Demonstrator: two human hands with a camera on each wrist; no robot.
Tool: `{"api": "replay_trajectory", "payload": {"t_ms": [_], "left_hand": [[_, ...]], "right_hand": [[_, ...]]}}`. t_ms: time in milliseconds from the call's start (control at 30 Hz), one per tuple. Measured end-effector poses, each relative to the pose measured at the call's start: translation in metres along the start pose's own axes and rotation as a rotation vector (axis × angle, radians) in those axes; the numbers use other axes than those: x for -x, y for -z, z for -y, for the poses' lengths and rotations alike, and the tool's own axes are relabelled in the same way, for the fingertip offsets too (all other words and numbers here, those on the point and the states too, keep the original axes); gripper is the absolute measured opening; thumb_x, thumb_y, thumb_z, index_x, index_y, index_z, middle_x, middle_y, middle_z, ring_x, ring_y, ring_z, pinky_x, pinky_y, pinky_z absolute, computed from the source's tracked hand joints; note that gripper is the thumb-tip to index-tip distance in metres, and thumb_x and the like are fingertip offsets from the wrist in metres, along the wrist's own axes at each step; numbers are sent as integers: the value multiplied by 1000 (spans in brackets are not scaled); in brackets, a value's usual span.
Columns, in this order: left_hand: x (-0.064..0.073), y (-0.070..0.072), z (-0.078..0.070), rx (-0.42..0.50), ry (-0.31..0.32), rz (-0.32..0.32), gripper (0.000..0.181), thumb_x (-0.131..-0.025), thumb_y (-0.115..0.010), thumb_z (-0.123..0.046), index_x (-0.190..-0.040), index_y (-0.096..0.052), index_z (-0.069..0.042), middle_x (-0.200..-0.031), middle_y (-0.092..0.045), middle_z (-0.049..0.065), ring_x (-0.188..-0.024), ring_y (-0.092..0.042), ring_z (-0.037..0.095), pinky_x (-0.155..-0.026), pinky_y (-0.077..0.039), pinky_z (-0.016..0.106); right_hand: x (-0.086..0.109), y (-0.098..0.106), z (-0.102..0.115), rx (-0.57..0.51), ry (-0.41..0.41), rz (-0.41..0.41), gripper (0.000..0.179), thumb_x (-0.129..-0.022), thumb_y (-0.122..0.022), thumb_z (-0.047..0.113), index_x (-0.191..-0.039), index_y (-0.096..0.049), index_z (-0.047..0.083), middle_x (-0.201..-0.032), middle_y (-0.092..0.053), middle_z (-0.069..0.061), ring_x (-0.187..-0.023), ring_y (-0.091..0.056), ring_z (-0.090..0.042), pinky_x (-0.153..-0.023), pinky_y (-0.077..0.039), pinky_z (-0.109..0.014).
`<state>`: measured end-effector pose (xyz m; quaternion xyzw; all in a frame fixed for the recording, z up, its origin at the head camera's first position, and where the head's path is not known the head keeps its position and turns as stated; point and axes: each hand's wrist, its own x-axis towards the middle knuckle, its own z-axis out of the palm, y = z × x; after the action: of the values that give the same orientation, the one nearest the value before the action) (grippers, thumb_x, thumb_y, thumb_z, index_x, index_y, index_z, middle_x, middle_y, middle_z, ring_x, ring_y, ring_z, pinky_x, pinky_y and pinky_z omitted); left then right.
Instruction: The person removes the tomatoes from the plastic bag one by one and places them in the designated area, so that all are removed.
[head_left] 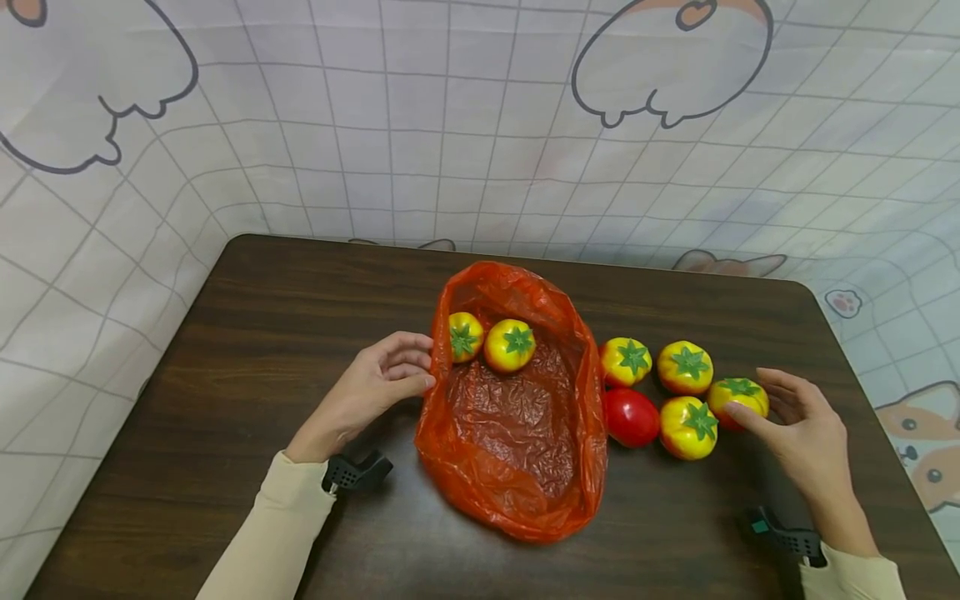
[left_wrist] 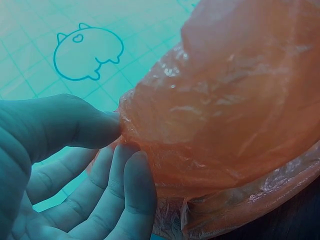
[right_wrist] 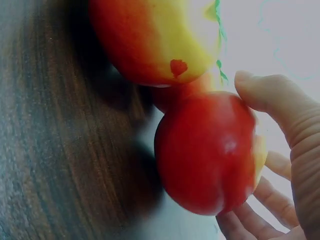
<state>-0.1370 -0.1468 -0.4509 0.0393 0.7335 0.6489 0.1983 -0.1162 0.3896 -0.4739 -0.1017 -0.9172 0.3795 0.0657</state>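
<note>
My left hand (head_left: 382, 379) pinches the left rim of a red-orange plastic bag (head_left: 517, 500) between thumb and fingers, as the left wrist view shows up close. The bag lies with its mouth spread wide, and two yellow toy tomatoes, one of them a toy tomato (head_left: 510, 345) with a green star-shaped leaf, sit at its far left. On the right, my right hand (head_left: 806, 429) has its thumb and fingers around the rightmost toy tomato (head_left: 738, 400). In the right wrist view, that tomato (right_wrist: 205, 155) shows its red underside.
Several more toy tomatoes lie between bag and right hand: a yellow one (head_left: 628, 362) against the bag, another (head_left: 686, 367) behind, one (head_left: 688, 427) in front, and a red one (head_left: 632, 417) on its side. A gridded cloth (head_left: 480, 150) hangs behind the dark wooden table (head_left: 322, 292).
</note>
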Motion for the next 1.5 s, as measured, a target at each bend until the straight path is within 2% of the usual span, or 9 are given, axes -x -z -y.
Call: {"api": "replay_trajectory", "payload": {"t_ms": [167,400,633,767,933,1100,1267,1400,1500], "left_hand": [[0,0,0,11,2,4,50,-95,-75,-19,-140,-53,-14,-130,-61,12,-110,-68,21,-95,-61,35],[0,0,-1,21,-2,8,50,-95,-75,-19,-140,-53,-14,-130,-62,12,-109,-68,21,-96,-61,36],[0,0,-2,26,-3,7,50,-95,-75,-20,-140,-53,-15,-129,-61,12,-109,-68,21,-95,-61,38],[1,0,-4,31,-5,10,51,-95,-75,-20,-140,-53,-15,-129,-61,12,-110,-67,21,-95,-61,39],[3,0,-6,43,-9,10,50,-95,-75,-18,-140,-53,-15,-127,-61,11,-109,-68,21,-95,-61,40],[5,1,-6,40,-16,5,51,-95,-76,-19,-140,-53,-15,-126,-62,12,-109,-68,21,-96,-60,40],[7,2,-8,35,-21,-1,50,-94,-76,-19,-139,-54,-16,-127,-62,12,-111,-67,22,-96,-60,39],[7,1,-10,35,-26,1,50,-94,-75,-19,-139,-54,-16,-127,-62,12,-111,-67,22,-94,-60,35],[7,0,-12,38,-34,2,50,-94,-75,-18,-139,-54,-16,-127,-62,12,-111,-67,22,-92,-60,30]], "right_hand": [[0,2,0,-7,15,-5,66,-89,-83,31,-147,-54,17,-136,-53,13,-110,-46,23,-90,-39,7],[-1,4,5,-11,53,-2,65,-89,-83,28,-146,-54,20,-139,-56,13,-109,-45,25,-90,-39,7],[-4,8,18,-10,119,-41,61,-86,-86,19,-141,-60,21,-130,-54,24,-109,-48,22,-89,-38,8],[-6,9,29,-22,150,-64,59,-85,-86,14,-139,-62,19,-130,-57,22,-109,-50,21,-91,-39,7],[-6,5,46,-67,209,-68,59,-82,-86,4,-136,-64,14,-124,-54,26,-112,-54,17,-94,-40,5],[-7,0,66,-89,307,-60,61,-78,-86,-5,-133,-65,8,-125,-59,16,-114,-56,12,-97,-40,4],[-6,-6,86,-124,396,-49,63,-74,-86,-11,-130,-66,7,-125,-61,14,-113,-59,8,-98,-42,2],[-5,-10,102,-180,458,-33,64,-71,-84,-18,-128,-66,3,-124,-62,10,-113,-61,3,-100,-44,-1],[-5,-15,113,-214,494,-9,63,-71,-83,-20,-128,-65,-1,-125,-62,13,-114,-62,1,-101,-45,-2]]}}
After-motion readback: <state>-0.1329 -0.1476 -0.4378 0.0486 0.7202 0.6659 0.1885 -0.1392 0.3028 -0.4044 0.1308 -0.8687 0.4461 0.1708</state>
